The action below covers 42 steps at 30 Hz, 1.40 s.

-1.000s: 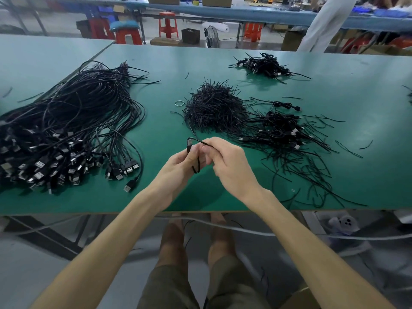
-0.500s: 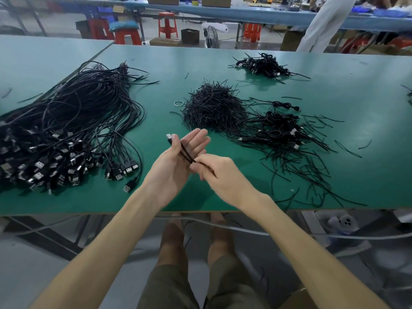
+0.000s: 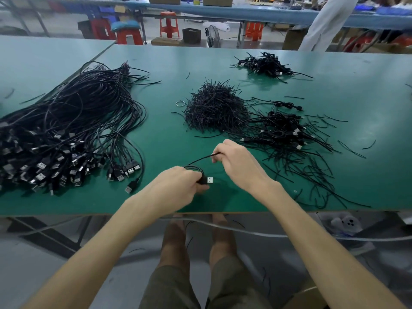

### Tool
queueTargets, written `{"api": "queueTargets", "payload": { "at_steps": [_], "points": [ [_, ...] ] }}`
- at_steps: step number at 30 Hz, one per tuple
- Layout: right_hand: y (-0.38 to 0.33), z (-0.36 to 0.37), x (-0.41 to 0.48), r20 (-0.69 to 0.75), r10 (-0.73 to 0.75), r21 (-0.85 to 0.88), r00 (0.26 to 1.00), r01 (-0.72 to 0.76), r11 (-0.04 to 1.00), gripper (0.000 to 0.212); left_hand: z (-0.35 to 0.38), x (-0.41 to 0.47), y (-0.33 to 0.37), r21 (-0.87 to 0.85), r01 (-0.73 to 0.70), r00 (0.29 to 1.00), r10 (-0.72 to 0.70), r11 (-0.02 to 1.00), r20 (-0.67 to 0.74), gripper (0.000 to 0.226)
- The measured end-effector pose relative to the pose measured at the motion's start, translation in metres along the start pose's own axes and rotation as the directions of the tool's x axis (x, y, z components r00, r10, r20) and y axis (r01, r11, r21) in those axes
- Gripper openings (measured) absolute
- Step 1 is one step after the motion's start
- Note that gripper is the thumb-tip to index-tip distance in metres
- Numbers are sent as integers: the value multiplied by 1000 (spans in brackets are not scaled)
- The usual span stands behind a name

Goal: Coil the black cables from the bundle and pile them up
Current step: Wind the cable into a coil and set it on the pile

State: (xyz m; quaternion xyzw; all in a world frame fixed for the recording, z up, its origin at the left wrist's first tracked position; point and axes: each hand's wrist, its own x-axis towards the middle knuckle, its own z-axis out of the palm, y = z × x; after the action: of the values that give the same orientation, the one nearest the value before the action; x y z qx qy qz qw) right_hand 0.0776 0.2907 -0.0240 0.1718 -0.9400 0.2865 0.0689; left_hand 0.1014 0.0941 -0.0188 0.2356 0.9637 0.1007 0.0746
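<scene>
**Desk:** Item in hand?

**Operator:** One black USB cable [image 3: 200, 171], gathered into a small coil, with its silver plug poking out to the right. It sits at lower centre of the frame, over the near edge of the green table [image 3: 169, 141] and well apart from the bundle [image 3: 66, 130].

**Desk:** Change over the last half second?

**Operator:** The left hand [image 3: 182, 185] was flat with the cable across its palm. I log it now as curled round the coil and lower in the frame. The right hand [image 3: 236, 161] has drawn up and to the right, stretching a thin black strand [image 3: 200, 159] from the coil. I cannot tell whether that is a tie or the cable's own tail. My reading is that the winding is done, the binding is under way, and the coil is not yet piled.

**Desk:** Hand pose?

**Operator:** Left hand: knuckles up, fingers closed on the coil. Right hand: above and right of it, thumb and forefinger pinching the strand's end.

**Desk:** Stock?

**Operator:**
- The bundle lies at the left of the frame.
- A heap of twist ties [image 3: 214, 108] is at centre.
- The pile of coiled cables [image 3: 283, 132] is right of centre.
- A smaller pile [image 3: 265, 65] is at upper right.
</scene>
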Motion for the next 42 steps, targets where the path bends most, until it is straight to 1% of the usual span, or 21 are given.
{"api": "queueTargets", "payload": {
  "at_steps": [2,4,6,9,10,11,12,13,14,15,16,17,18,21,24,26,28,31,35,40,42],
  "points": [
    [-5,-1,-2,-17,-33,65,999,34,997,20,5,1,-4,-159,45,990,-65,986,-124,27],
    [-9,-2,-4,-32,-68,111,997,71,991,19,9,6,-8,-314,-3,968,-76,949,-239,21],
    [-12,0,-6,-48,-97,141,994,103,985,19,12,11,-12,-428,-31,968,-79,903,-236,12],
    [-19,6,-11,-57,-122,194,991,131,972,20,19,17,-13,-613,-65,984,-50,788,-169,21],
    [-21,7,-13,-72,-128,212,989,141,967,21,21,18,-12,-692,-90,983,-46,716,-175,22],
    [-22,8,-14,-91,-134,229,987,151,962,21,22,18,-9,-782,-106,982,-60,615,-180,24],
    [-23,8,-14,-104,-139,244,985,160,956,21,23,18,-7,-876,-109,981,-89,470,-170,29],
    [-23,9,-15,-102,-144,253,984,166,953,20,25,18,-6,-954,-112,984,-105,277,-146,37],
    [-24,10,-16,-88,-148,256,985,166,952,20,26,19,-4,-989,-120,987,-94,85,-128,45],
    [-25,12,-17,-68,-152,256,986,165,952,19,26,20,-4,-989,-136,989,-74,-63,-131,51],
    [-26,15,-19,-49,-155,256,987,163,953,18,25,21,-4,-975,-152,988,-61,-159,-144,53],
    [-28,18,-21,-35,-155,256,987,159,953,19,24,22,-4,-961,-168,986,-54,-222,-159,53],
    [-29,21,-22,-26,-150,259,988,152,954,20,22,22,-4,-951,-179,984,-54,-253,-171,51],
    [-23,29,-22,-15,-89,295,996,89,951,27,20,23,-8,-929,-197,980,-74,-314,-183,43],
    [-12,34,-21,-19,4,318,1000,2,948,39,16,24,-13,-887,-190,980,-132,-421,-147,33],
    [-7,37,-20,-27,46,358,999,-33,933,36,16,24,-15,-870,-194,977,-165,-453,-132,24],
    [-5,41,-17,-23,63,371,998,-50,927,29,17,26,-13,-866,-191,976,-184,-463,-116,23],
    [-8,43,-12,30,67,411,997,-73,909,22,17,28,-9,-890,-177,974,-204,-420,-98,26],
    [-14,43,-10,68,39,527,997,-69,847,54,20,30,-5,-934,-159,975,-201,-318,-98,26],
    [-11,47,-8,28,160,635,987,-141,760,49,25,30,0,-968,-158,984,-108,-195,-139,25],
    [-10,48,-8,20,190,671,982,-154,725,49,24,29,-2,-970,-164,986,-68,-180,-155,26]
  ]
}}
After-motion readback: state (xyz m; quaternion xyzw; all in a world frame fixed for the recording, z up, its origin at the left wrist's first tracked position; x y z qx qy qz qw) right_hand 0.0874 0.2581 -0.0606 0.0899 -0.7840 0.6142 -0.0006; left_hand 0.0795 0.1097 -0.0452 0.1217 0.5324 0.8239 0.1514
